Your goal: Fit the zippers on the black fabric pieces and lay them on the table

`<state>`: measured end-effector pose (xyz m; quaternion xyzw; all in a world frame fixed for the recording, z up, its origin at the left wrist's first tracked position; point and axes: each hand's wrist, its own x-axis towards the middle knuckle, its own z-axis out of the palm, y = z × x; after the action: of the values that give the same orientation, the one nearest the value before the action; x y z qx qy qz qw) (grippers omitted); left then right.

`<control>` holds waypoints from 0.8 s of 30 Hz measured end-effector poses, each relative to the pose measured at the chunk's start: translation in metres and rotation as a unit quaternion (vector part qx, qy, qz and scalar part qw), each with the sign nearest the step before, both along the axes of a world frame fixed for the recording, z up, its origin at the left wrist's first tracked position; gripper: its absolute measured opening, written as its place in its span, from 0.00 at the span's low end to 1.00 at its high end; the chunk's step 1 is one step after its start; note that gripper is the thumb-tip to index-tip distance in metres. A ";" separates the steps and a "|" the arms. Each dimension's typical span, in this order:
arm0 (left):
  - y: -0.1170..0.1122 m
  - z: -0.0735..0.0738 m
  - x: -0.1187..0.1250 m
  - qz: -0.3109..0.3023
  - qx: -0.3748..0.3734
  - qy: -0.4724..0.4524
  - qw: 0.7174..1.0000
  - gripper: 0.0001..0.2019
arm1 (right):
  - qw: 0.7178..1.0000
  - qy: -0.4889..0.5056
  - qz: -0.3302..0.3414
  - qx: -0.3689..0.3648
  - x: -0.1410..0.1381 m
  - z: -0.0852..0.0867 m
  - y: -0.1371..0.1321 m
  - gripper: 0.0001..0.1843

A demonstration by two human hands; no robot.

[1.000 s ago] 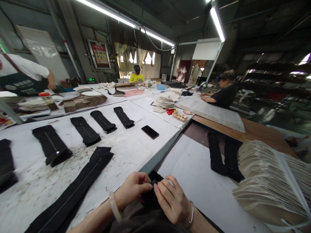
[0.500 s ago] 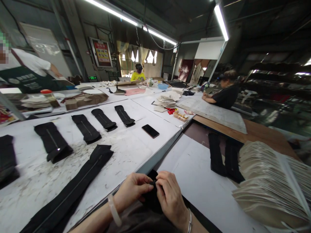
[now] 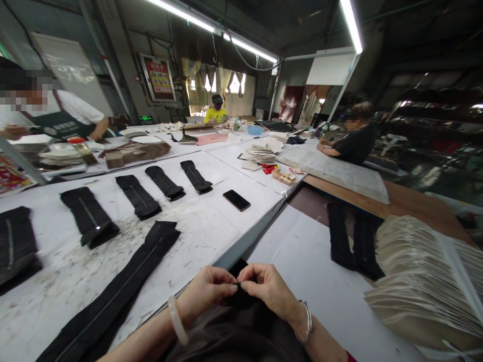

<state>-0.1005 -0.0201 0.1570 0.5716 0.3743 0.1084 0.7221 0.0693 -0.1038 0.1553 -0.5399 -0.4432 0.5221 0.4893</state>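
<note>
The black piece (image 3: 244, 301) is right in front of me at the near edge of the tabletop (image 3: 211, 226), and both my hands have hold of it. My left hand (image 3: 206, 295) is closed, with thumb and forefinger nipped on the top edge. My right hand (image 3: 269, 290) is closed the same way, so the fingertips of both meet on one small spot of the cloth.

That pinch is what is new. A second ago my right hand lay over the piece with its fingers stretched long; now it has curled into a tight pinch facing the left. I judge the work has narrowed to fine handling at that one spot. What sits between the tips is too small to tell.

Just left of my hands a long zipper strip (image 3: 113, 296) lies slantwise, apart from them. Beyond it runs a row of folded black pieces (image 3: 138, 197), with a phone (image 3: 236, 200) near its far end. On the lower white sheet (image 3: 313, 271) to my right, two dark strips (image 3: 350, 241) lie side by side next to a stack of cream pieces (image 3: 422, 281). A co-worker in black (image 3: 354, 145) sits well off at the far right.
</note>
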 end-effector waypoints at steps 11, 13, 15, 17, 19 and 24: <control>0.003 0.004 -0.014 0.023 -0.021 -0.021 0.999 0.21 | 0.995 0.089 -0.038 -0.031 -0.020 -0.013 0.004 0.09; 0.004 0.003 -0.014 0.035 -0.015 -0.024 0.999 0.21 | 0.994 0.089 -0.051 -0.027 -0.024 -0.015 0.006 0.09; 0.004 0.002 -0.013 0.052 -0.012 -0.029 0.998 0.21 | 0.994 0.091 -0.063 -0.020 -0.027 -0.017 0.009 0.09; 0.004 0.002 -0.014 0.068 -0.010 -0.036 0.997 0.21 | 0.995 0.076 -0.068 -0.015 -0.029 -0.019 0.011 0.09; 0.004 0.003 -0.017 0.087 -0.009 -0.045 0.995 0.22 | 0.997 0.028 -0.066 -0.005 -0.029 -0.021 0.012 0.08; 0.003 0.004 -0.030 0.146 -0.024 -0.070 0.987 0.22 | 0.987 -0.139 -0.058 0.050 -0.022 -0.025 0.004 0.11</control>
<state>-0.1305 -0.0172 0.1612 0.4844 0.4050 0.2430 0.7364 0.0477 -0.0993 0.1305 -0.6073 -0.5003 0.3894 0.4788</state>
